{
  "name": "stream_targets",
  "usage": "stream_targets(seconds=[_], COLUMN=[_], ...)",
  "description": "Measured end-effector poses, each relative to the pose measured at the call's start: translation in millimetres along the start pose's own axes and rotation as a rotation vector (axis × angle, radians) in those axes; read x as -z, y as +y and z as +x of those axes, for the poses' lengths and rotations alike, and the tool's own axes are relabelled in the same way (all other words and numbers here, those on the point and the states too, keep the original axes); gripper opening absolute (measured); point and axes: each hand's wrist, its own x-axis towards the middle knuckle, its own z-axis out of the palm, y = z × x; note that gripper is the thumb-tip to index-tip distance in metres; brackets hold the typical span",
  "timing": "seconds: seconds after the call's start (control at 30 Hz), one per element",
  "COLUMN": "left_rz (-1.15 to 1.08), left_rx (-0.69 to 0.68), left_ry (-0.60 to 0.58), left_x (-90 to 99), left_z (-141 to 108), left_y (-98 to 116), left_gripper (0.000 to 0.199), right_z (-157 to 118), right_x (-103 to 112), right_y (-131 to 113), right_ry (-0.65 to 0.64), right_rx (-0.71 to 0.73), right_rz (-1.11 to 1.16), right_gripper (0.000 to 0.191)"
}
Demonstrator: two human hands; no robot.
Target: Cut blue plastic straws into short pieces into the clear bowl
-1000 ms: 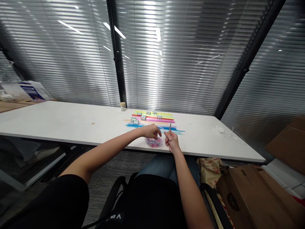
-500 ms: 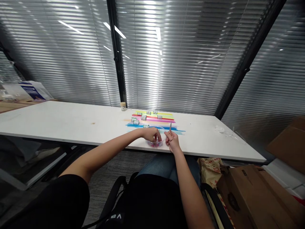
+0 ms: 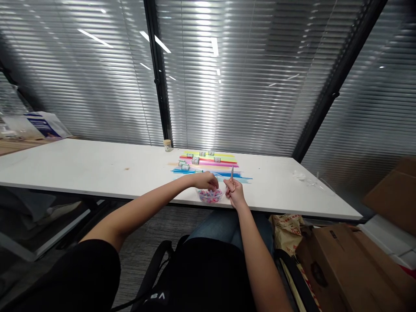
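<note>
Raised since the frame half a second ago: left hand (image 3: 208, 179), from inside the bowl (image 3: 210, 202) to just above it. Unchanged in place: right hand (image 3: 235, 193), with scissors (image 3: 232, 174) gripped as before.

Grip, right: closed on the scissors at the handle loops, thumb and fingers bent inward. Grip, left: wrist bent, fingers curled downward near one another over the far part of the bowl; cannot tell whether pressed together, slightly spread or pinching something small.

Scissors: located right of the bowl, near the front edge of the table (image 3: 97, 164). Orientation: tips directed upward in the view, toward the straws (image 3: 224, 164); long axis nearly vertical in the view, crosswise to the straws. Blade opening: too small to tell.

Bowl: clear, upright on the table between the hands, containing small pink, red and blue bits (image 3: 209, 195). Beyond the hands: straws laid left to right in color bands, blue nearer, yellow farthest, with short rolls (image 3: 195, 160) lying on top. Farther back, left of the straws: jar (image 3: 167, 145), upright, lid on.
</note>
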Motion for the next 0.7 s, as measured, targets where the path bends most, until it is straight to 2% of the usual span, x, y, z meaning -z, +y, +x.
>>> stream_targets(seconds=[0.37, 0.7], left_rz=[-0.014, -0.002], left_rx=[-0.025, -0.032], left_ry=[0.155, 0.104], left_x=[2.7, 3.8], left_z=[-4.5, -3.7], left_y=[-3.3, -7.4], left_gripper=[0.025, 0.025], right_z=[1.2, 0.1], right_x=[0.5, 0.1], right_y=[0.7, -0.4], right_ry=[0.004, 0.013], right_rx=[-0.004, 0.001], right_rz=[-0.003, -0.008], right_gripper=[0.026, 0.023])
